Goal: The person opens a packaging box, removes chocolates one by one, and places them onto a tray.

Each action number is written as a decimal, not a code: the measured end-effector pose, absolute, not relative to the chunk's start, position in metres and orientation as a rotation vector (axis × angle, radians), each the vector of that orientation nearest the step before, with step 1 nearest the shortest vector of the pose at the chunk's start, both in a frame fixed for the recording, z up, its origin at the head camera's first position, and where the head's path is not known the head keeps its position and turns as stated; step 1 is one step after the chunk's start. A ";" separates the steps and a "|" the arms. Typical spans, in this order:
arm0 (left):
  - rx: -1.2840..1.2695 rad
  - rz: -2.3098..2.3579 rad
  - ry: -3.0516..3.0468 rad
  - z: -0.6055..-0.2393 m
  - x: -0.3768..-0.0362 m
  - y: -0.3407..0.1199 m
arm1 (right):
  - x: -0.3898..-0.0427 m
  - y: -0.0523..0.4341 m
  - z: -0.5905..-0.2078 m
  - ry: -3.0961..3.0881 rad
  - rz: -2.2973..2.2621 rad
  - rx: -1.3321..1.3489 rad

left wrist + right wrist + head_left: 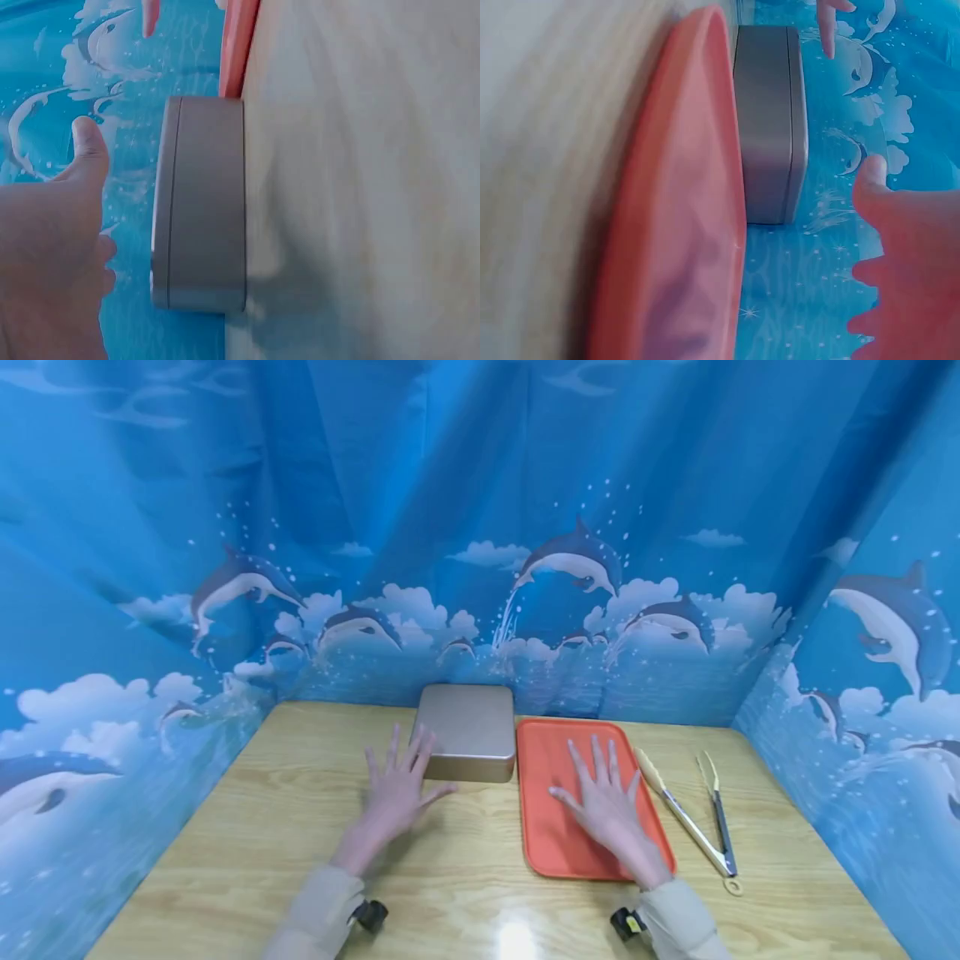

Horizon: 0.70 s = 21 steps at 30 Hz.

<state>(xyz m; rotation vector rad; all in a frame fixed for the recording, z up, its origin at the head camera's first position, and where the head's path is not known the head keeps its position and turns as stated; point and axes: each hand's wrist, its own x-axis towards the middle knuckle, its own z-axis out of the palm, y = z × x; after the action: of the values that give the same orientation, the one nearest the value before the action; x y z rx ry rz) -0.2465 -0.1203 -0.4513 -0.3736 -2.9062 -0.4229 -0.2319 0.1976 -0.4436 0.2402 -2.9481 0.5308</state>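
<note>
My left hand [397,789] is spread with straight fingers over the wood table [300,810], its fingertips overlapping the near left corner of a grey metal box [467,722] in the head view. The box is lidded and closed; a lid seam runs along its side in the left wrist view, with the left thumb [88,142] apart from it. Above a red-orange tray [547,843] my right hand [609,810] hovers, fingers spread and straight, its shadow falling on the tray. Neither hand holds anything. What the box contains is hidden.
Right of the tray lie tongs [693,827] with beige tips, metal arms and a ring at the near end, their arms spread apart. A blue dolphin-print curtain [465,527] encloses the table's back and sides. The box stands against the tray's left edge, near the back.
</note>
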 end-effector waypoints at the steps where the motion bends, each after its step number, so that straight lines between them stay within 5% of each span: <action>1: -0.378 -0.442 -2.898 -0.449 -0.249 -0.124 | -0.235 0.196 -0.441 -2.942 0.551 0.235; 10: -0.319 -1.120 -2.726 -0.430 -0.286 -0.161 | -0.283 0.174 -0.422 -2.814 1.139 0.192; 21: -0.004 -1.865 -2.560 -0.453 -0.307 -0.172 | -0.322 0.143 -0.452 -2.636 1.886 0.060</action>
<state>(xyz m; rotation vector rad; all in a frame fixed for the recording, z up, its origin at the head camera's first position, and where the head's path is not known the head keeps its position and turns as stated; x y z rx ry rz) -0.3072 -0.1720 -0.4527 -0.0036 -2.5596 -1.8653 -0.3218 0.1434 -0.4516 0.0599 -2.6357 1.8862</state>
